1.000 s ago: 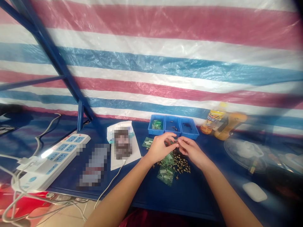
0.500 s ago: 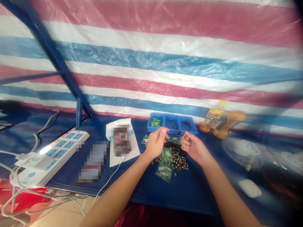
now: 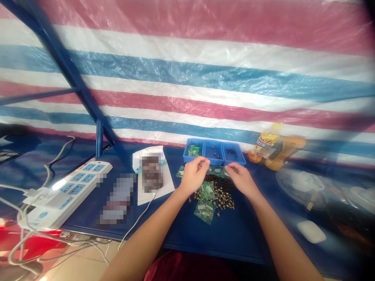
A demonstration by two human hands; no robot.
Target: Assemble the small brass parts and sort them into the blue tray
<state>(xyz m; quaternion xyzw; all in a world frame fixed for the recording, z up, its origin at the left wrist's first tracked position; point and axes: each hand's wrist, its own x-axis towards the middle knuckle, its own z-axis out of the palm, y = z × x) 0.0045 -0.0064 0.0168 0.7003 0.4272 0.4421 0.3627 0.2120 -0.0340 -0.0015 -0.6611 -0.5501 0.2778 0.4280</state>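
My left hand point(image 3: 193, 175) hovers over the back left of a heap of small brass and dark screw-like parts point(image 3: 219, 197), its fingers loosely curled. My right hand point(image 3: 241, 179) is at the heap's back right, fingers extended and apart from the left hand. Neither hand shows anything in its grip. Small green-printed plastic bags point(image 3: 204, 211) lie among the parts, just below my left hand. Behind both hands stands a blue three-compartment tray point(image 3: 213, 143), holding green bagged pieces on the left, a few small brass parts in the middle and dark parts on the right.
A white power strip point(image 3: 67, 191) with tangled cables point(image 3: 29, 242) lies left on the blue table point(image 3: 222, 242). A pixelated item point(image 3: 117, 199) and pixelated packet point(image 3: 151, 173) lie nearby. Right are two bottles point(image 3: 262, 148), a round fan point(image 3: 301, 189) and a white mouse point(image 3: 311, 231).
My hands, pressed fingertip to fingertip over the heap a second ago, have drawn apart, and their fingers have relaxed. The view has shifted slightly.
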